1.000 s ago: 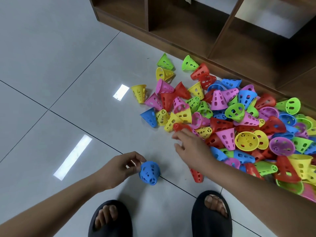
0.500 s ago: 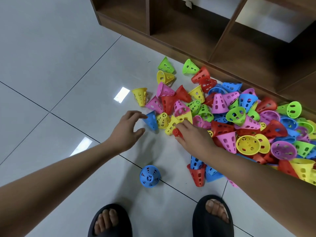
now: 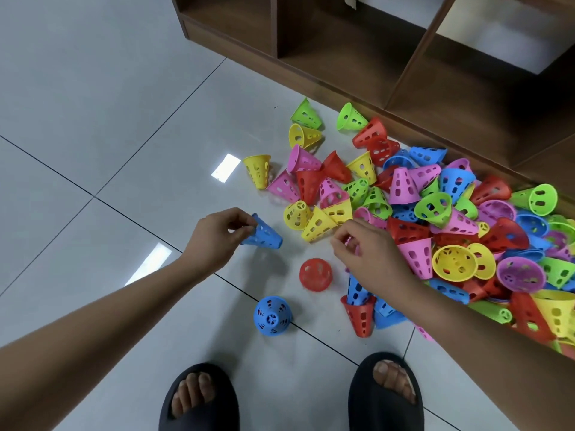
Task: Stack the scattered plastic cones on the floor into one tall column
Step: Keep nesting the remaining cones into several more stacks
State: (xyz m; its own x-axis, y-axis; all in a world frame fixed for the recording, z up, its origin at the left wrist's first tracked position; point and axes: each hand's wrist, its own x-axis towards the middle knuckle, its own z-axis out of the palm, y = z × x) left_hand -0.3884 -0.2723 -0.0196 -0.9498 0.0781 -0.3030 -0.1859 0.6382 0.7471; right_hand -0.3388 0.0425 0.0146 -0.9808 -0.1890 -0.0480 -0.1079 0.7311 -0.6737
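- The left hand (image 3: 214,237) is pinching a tilted blue cone (image 3: 264,237) by its wide end, grip closed on it.
- The right hand (image 3: 371,258) is curling its grip round a pink cone (image 3: 349,241), mostly hidden.
- A red cone (image 3: 315,274) is standing on the floor (image 3: 102,98) between the two grips; the cone pile (image 3: 435,213) is lying right of the right grip.

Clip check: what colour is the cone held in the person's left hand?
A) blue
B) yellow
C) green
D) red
A: the left hand grips a blue cone at its wide end, just left of the pile of cones.
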